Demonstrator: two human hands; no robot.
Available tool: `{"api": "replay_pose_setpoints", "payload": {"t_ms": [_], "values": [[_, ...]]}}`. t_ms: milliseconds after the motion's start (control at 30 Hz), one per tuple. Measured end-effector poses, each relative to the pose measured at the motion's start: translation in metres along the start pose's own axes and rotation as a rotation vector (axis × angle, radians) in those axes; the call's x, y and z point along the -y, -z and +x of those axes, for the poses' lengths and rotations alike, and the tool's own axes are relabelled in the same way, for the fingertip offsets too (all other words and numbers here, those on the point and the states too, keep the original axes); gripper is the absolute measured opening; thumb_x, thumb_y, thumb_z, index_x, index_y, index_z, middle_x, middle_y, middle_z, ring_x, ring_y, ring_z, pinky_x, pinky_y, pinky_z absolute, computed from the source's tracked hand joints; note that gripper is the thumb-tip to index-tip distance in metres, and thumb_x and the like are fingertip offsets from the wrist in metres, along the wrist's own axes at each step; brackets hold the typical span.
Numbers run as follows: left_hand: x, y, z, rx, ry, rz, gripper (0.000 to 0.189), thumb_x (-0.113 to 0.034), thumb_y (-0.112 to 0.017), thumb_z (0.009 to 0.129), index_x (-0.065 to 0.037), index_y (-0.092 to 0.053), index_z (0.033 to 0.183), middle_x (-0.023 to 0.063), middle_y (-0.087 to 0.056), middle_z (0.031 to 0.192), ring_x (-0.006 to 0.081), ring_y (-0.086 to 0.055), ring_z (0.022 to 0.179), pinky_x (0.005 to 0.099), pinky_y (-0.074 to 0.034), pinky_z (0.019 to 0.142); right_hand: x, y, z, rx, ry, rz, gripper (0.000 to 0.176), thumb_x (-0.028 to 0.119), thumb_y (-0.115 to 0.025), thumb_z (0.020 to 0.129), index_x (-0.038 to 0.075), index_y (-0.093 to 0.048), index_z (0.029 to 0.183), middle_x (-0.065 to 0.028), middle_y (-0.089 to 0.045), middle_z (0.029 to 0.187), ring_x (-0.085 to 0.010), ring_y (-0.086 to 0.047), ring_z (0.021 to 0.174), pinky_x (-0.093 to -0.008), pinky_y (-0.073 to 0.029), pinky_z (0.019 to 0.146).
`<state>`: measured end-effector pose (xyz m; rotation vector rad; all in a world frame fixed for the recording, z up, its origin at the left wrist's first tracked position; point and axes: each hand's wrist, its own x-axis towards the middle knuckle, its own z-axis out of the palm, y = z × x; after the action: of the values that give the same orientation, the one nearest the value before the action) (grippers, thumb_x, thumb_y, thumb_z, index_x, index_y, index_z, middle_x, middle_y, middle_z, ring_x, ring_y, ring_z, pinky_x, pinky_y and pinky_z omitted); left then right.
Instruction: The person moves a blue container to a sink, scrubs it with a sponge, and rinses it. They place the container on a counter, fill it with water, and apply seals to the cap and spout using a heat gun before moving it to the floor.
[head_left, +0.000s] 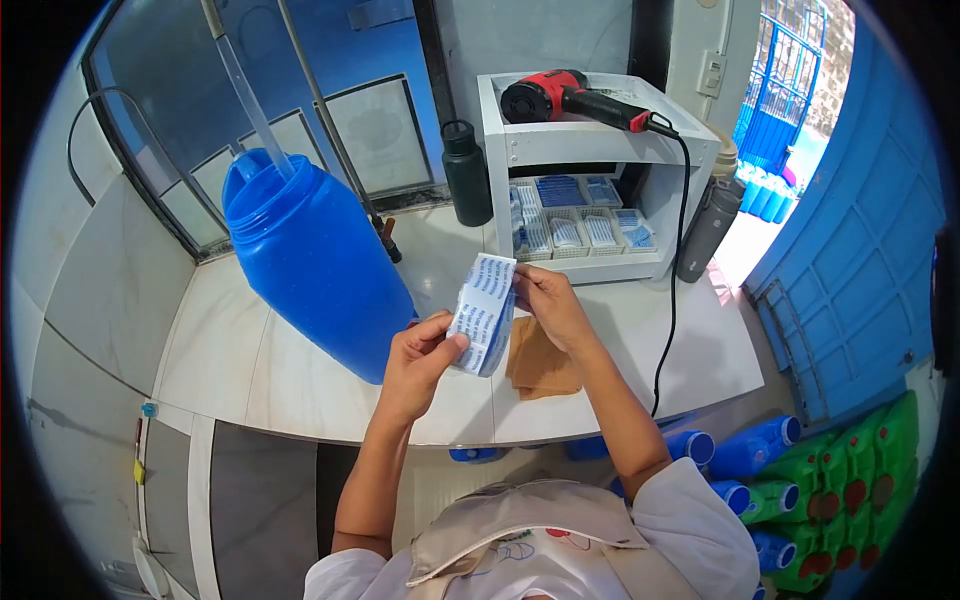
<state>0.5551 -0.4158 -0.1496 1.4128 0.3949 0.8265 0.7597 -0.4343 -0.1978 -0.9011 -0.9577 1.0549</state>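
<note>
A small stack of white plastic shrink seals [484,300], printed with blue lettering, is held up over the counter between both hands. My left hand [420,360] pinches its lower left side, thumb on top. At the upper right edge, my right hand [550,305] grips it with thumb and fingers. Beneath, partly covered by my right forearm, lie flat brown pieces [543,365], perhaps cloth or paper. Left of my hands a big blue plastic water jug [310,260] stands on the counter, with a clear tube [250,100] running into its open mouth.
A white shelf unit [600,150] holds a red and black heat gun [560,98] on top and baskets of printed seals [580,230] below. Its black cord [680,270] hangs over the counter. Two dark bottles [465,175] flank the shelf. Blue and green jugs [840,480] crowd the floor at right.
</note>
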Motion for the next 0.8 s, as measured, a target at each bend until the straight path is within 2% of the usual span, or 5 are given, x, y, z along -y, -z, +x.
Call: {"api": "replay_pose_setpoints", "payload": {"t_ms": [233, 300, 400, 633, 800], "values": [[0.001, 0.004, 0.005, -0.054, 0.051, -0.071, 0.021, -0.006, -0.057, 0.085, 0.002, -0.060, 0.104, 0.0020, -0.062, 0.091, 0.0066, -0.054, 0.079, 0.0222, -0.044, 0.074, 0.016, -0.006, -0.003, -0.050, 0.035, 0.032, 0.043, 0.017, -0.053, 0.091, 0.002, -0.042, 0.130, -0.0041, -0.056, 0.111, -0.0130, -0.056, 0.095, -0.0281, -0.046, 0.088], [0.003, 0.006, 0.007, -0.060, 0.059, -0.064, 0.021, -0.006, -0.057, 0.085, 0.002, -0.060, 0.104, 0.0020, -0.062, 0.090, 0.0064, -0.055, 0.078, 0.0222, -0.044, 0.074, 0.016, 0.001, -0.005, -0.014, -0.303, 0.155, 0.050, 0.018, -0.058, 0.089, 0.003, -0.037, 0.132, -0.0067, -0.054, 0.110, -0.0156, -0.057, 0.094, -0.0329, -0.049, 0.085], [0.006, 0.003, 0.010, -0.055, 0.090, -0.087, 0.020, -0.006, -0.056, 0.085, 0.001, -0.060, 0.104, 0.0016, -0.062, 0.089, 0.0062, -0.055, 0.078, 0.0218, -0.044, 0.073, 0.009, 0.002, -0.006, 0.061, -0.403, 0.203, 0.051, 0.019, -0.062, 0.086, 0.004, -0.038, 0.128, -0.0084, -0.054, 0.109, -0.0174, -0.058, 0.092, -0.0375, -0.052, 0.080], [0.003, 0.002, 0.012, -0.047, 0.089, -0.073, 0.021, -0.006, -0.055, 0.085, 0.001, -0.059, 0.104, 0.0016, -0.061, 0.088, 0.0061, -0.054, 0.077, 0.0224, -0.044, 0.073, 0.012, -0.001, -0.005, -0.002, -0.355, 0.176, 0.048, 0.016, -0.063, 0.083, 0.003, -0.040, 0.124, -0.0076, -0.056, 0.104, -0.0180, -0.059, 0.091, -0.0393, -0.054, 0.078], [0.000, 0.002, 0.011, -0.037, 0.084, -0.032, 0.023, -0.005, -0.055, 0.084, 0.002, -0.060, 0.106, 0.0024, -0.062, 0.089, 0.0064, -0.055, 0.079, 0.0226, -0.045, 0.074, 0.014, 0.000, -0.002, 0.023, -0.360, 0.169, 0.055, 0.016, -0.064, 0.083, 0.005, -0.037, 0.129, -0.0087, -0.055, 0.108, -0.0183, -0.058, 0.095, -0.0397, -0.053, 0.079]]}}
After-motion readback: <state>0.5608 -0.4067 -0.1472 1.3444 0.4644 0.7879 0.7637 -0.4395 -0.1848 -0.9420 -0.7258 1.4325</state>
